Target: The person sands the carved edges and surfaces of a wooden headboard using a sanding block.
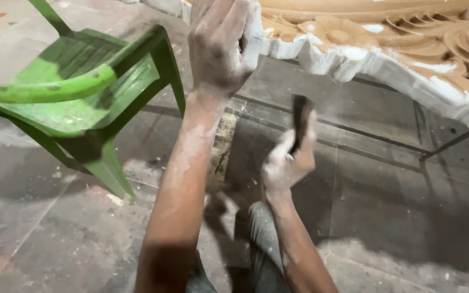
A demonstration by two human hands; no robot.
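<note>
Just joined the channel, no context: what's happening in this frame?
A person seated on the floor grips the white-coated edge of a carved wooden panel with the left hand. The right hand holds a small dark block below that edge, not touching it. Both hands are dusted white. A green plastic chair stands to the left.

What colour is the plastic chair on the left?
The chair is bright green, clearest in the head view.

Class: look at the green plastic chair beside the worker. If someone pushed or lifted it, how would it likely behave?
The green plastic chair is thin moulded plastic, so probably light for its size. It already looks tilted, so a push may well tip it. On the dusty floor its legs would likely slide easily.
</note>
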